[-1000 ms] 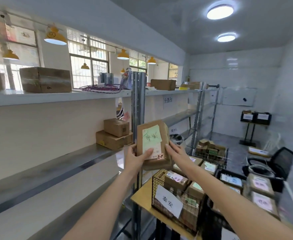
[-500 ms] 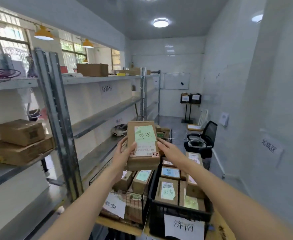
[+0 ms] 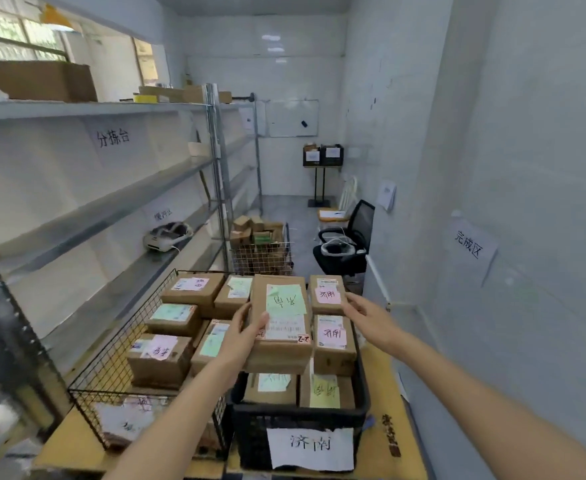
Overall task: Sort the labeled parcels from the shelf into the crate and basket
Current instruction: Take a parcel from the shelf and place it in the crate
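Observation:
A brown cardboard parcel (image 3: 281, 351) with a green handwritten note and a white shipping label hovers over the black plastic crate (image 3: 298, 420), on top of the parcels inside it. My left hand (image 3: 241, 336) grips its left edge, thumb on the top face. My right hand (image 3: 367, 315) is off the parcel, fingers relaxed, just to its right above the crate's far right corner. The black wire basket (image 3: 111, 358) stands left of the crate and holds several labeled parcels. Both sit on a yellow wooden table (image 3: 388, 375).
A metal shelf unit (image 3: 111, 206) runs along the left wall, with a white device (image 3: 166, 235) on one shelf and a box (image 3: 42, 81) on top. A wire cart of boxes (image 3: 263, 251) and a black office chair (image 3: 347, 240) stand behind the table. The wall is close on the right.
I have turned right from the shelf and lowered the parcel over the black crate. My right hand has let go of the parcel; the left hand still holds it.

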`<state>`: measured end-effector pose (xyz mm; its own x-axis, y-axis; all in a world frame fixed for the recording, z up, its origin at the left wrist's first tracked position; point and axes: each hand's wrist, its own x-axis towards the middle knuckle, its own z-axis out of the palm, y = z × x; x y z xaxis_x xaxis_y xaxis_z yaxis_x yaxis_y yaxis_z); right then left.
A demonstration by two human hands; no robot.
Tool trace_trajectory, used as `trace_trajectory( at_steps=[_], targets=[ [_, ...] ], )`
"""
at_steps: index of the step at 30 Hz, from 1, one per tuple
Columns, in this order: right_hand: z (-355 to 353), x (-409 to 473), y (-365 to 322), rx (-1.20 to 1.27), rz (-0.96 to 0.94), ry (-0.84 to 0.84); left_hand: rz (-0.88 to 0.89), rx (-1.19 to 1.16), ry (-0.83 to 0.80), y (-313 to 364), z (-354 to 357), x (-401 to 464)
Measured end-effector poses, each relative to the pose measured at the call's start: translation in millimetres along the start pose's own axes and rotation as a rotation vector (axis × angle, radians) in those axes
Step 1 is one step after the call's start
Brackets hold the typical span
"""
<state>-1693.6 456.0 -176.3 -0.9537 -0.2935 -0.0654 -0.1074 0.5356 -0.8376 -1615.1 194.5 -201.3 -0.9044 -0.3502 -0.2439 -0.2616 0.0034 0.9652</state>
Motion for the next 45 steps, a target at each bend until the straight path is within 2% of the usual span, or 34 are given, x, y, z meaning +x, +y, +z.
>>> trace_trajectory(
  at_steps=[8, 12, 21, 24, 27, 31, 38, 41, 45],
  targets=[
    [20, 68, 68, -0.055, 0.080, -0.042, -0.083, 0.059, -0.027, -41, 12, 76],
    [41, 90, 45, -0.065, 0.116, -0.052, -0.116, 0.050, -0.064, -45, 9, 120],
    [70, 172, 39, -0.073, 0.142, -0.020, -0.161, -0.008, -0.119, -48, 8, 217],
    [74, 188, 37, -0.141, 0.133, -0.026, -0.209, -0.131, -0.098, -48, 20, 237],
    [78, 207, 32, -0.239, 0.088, -0.104, -0.252, -0.217, -0.058, -48, 31, 258],
    [89, 244, 32, -0.137, 0.066, -0.195, -0.278, -0.271, -0.020, -44, 43, 279],
    [96, 292, 40, -0.313, -0.016, -0.186, -0.281, -0.302, 0.030, -44, 67, 296],
    [97, 309, 44, -0.306, -0.036, -0.185, -0.264, -0.284, 0.034, -44, 66, 303],
    [91, 328, 51, -0.262, -0.033, -0.246, -0.198, -0.174, 0.117, -49, 45, 324]
  ],
)
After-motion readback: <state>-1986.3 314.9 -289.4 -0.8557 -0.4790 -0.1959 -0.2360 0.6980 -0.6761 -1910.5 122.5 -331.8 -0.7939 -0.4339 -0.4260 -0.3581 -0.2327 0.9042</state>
